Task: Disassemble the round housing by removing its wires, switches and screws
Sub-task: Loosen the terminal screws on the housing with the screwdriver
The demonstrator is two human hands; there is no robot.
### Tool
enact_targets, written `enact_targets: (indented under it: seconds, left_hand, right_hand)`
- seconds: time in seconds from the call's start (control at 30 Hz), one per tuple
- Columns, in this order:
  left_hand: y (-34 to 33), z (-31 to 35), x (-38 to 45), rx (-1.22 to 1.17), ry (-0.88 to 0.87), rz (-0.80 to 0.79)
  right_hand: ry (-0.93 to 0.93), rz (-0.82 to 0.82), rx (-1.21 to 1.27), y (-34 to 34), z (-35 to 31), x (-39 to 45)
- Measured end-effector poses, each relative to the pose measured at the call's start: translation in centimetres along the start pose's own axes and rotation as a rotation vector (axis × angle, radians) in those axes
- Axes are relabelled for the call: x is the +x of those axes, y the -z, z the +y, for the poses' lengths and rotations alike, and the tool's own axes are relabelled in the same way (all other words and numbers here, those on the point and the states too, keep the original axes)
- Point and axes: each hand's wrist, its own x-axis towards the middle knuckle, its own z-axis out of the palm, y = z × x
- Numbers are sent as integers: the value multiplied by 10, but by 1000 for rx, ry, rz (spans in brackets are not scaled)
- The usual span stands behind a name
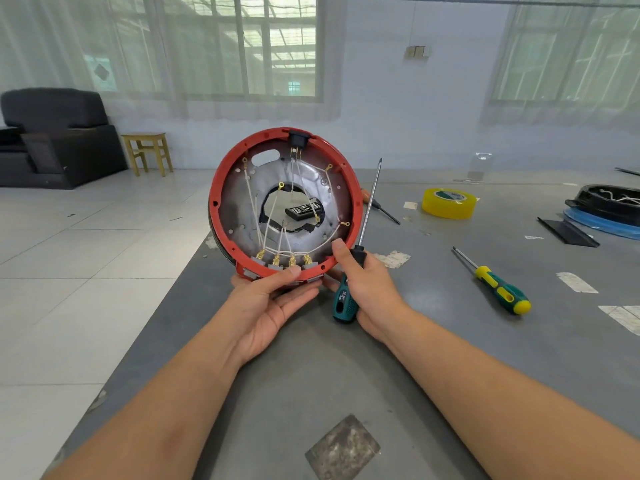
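Upright, red round housing (221, 188) gripped at 6 o'clock by left hand (266, 303); right hand (367, 289) clasps screwdriver (360, 251); 4 switches (282, 265) probably next, needing wires (277, 216) unplugged.

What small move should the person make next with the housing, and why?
Probably lay the screwdriver down and pull a wire off the gold connectors. The right hand holds the tool and the left hand steadies the upright housing, whose wires are attached.

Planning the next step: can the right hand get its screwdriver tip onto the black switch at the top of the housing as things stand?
Probably yes. The right hand already grips the screwdriver, tip up beside the red housing. The housing's open face shows the black switch uncovered; only thin white wires hang below it.
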Motion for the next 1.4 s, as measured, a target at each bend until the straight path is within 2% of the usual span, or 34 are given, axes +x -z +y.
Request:
enact_targets:
  seconds: [0.2, 0.37, 0.57, 0.9, 1.13, 1.23, 1.4]
  left_hand:
    - [5, 4, 4, -13, -64, 50]
    - [6, 6, 4, -46, -85, 74]
    - [9, 8, 7, -98, -95, 84]
    - [21, 14, 16, -97, -157, 151]
    - [22, 11, 20, -46, -168, 172]
    - [20, 10, 20, -36, -180, 184]
    - [20, 10, 20, -62, -215, 236]
  right_hand:
    - [12, 33, -12, 4, -6, -8]
    - [22, -55, -238, 21, -17, -23]
    - [-47, -261, -308, 40, -22, -35]
    - [152, -357, -561, 52, -20, -48]
    - [81, -382, -612, 65, -36, -42]
    - [66, -305, -454, 73, -43, -38]
    - [0, -197, 181, 76, -48, -34]
